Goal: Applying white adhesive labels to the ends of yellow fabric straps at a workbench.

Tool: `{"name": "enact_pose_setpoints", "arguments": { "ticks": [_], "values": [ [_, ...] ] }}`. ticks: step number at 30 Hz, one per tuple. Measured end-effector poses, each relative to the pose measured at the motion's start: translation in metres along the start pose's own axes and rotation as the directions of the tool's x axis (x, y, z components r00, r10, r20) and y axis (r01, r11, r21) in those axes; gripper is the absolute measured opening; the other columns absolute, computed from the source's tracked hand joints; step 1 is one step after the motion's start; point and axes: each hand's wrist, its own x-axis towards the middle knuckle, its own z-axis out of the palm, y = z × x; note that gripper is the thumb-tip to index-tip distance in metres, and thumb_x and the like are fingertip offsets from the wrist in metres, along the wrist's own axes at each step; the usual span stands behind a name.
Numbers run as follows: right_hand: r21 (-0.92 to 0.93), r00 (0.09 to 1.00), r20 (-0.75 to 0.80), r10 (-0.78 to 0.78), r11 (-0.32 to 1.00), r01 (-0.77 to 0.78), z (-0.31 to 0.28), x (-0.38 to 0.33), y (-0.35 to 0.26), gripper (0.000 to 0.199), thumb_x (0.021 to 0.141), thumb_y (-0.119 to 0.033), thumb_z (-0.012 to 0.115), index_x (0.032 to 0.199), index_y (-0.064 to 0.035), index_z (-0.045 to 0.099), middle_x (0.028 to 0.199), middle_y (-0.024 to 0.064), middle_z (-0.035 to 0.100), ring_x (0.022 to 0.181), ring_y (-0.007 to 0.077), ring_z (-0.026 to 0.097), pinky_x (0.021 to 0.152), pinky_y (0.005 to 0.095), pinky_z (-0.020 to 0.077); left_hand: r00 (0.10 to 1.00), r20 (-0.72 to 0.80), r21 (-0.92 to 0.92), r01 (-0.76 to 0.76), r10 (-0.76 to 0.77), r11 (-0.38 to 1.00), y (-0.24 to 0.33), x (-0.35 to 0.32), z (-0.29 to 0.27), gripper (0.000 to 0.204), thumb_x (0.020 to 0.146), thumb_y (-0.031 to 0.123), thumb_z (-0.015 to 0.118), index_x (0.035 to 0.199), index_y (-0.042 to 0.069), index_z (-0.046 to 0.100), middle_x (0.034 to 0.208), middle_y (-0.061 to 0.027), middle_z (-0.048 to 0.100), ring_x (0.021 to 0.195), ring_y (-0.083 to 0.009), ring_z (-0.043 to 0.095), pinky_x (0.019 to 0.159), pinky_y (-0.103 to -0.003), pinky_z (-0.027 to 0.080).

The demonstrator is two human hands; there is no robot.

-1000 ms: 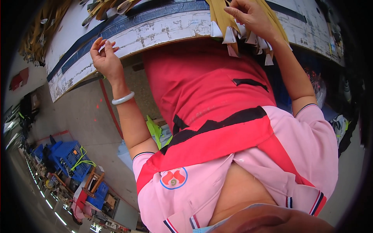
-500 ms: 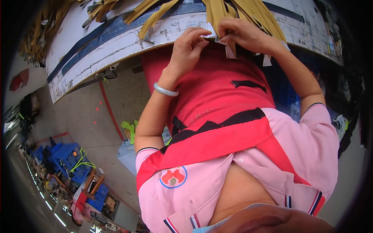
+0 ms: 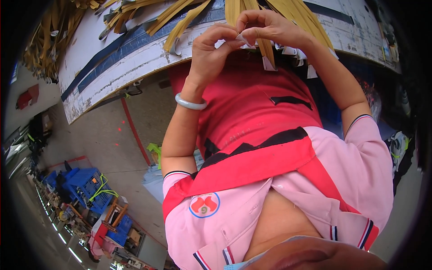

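Observation:
At the table's near edge, my left hand (image 3: pixel 211 53) and my right hand (image 3: pixel 272 30) meet, both pinching the whitish end tab (image 3: pixel 243 40) of a mustard-coloured strip. Finger and thumb of each hand are closed on this small tab; part of it is hidden by the fingers. The strip (image 3: pixel 232 12) runs away from me over the table, among a bundle of similar strips (image 3: pixel 294 20) beyond my right hand. One neighbouring strip (image 3: pixel 266 51) hangs over the edge below my right hand, with a white tip.
The worn white table (image 3: pixel 130 67) carries a dark blue band (image 3: pixel 108 65) and more mustard strips (image 3: pixel 189 24) lying loose toward the left. A larger heap of strips (image 3: pixel 49 42) is at far left. Blue crates (image 3: pixel 90 189) and another person (image 3: pixel 99 240) are lower left.
Both hands have come together on the tab, the right moving left and slightly away from me. Earlier, a gap showed between my left fingers and the tab. The view has shifted slightly.

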Motion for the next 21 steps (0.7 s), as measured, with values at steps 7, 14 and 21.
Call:
{"name": "enact_pose_setpoints", "arguments": {
  "ticks": [7, 14, 21],
  "values": [
    [-0.147, 0.973, 0.106, -0.205, 0.964, 0.219, -0.012, 0.021, 0.005, 0.020, 0.093, -0.022, 0.070, 0.098, -0.0035, 0.063, 0.082, -0.0002, 0.063, 0.072, 0.0065, 0.057, 0.066, 0.0216, 0.0476, 0.952, 0.033, -0.365, 0.296, -0.306, 0.883, -0.009, 0.005, -0.016, 0.011, 0.090, 0.003, 0.070, 0.101, 0.001, 0.069, 0.097, -0.0031, 0.070, 0.092, -0.0107, 0.064, 0.086, -0.024, 0.050],
    [-0.106, 0.995, -0.038, 0.095, 0.989, -0.098, 0.006, 0.018, -0.032, 0.015, 0.090, -0.016, 0.072, 0.091, -0.0038, 0.062, 0.074, 0.0020, 0.065, 0.067, 0.0089, 0.062, 0.058, 0.0248, 0.0499, 0.940, -0.146, -0.333, 0.245, -0.307, 0.910, -0.002, 0.000, -0.005, 0.006, 0.090, 0.001, 0.069, 0.096, -0.002, 0.069, 0.086, -0.0058, 0.070, 0.078, -0.0109, 0.066, 0.071, -0.023, 0.054],
    [-0.781, 0.809, -0.172, -0.563, 0.578, 0.237, 0.028, 0.036, 0.001, 0.015, 0.081, -0.012, 0.070, 0.087, -0.0041, 0.059, 0.078, 0.0121, 0.062, 0.070, 0.0282, 0.063, 0.059, 0.0355, 0.0506, 0.876, -0.424, -0.110, 0.201, -0.229, 0.973, -0.002, -0.008, 0.009, 0.004, 0.094, 0.000, 0.063, 0.091, -0.001, 0.062, 0.078, -0.0065, 0.068, 0.067, -0.0113, 0.067, 0.057, -0.024, 0.056]
  ]
}}
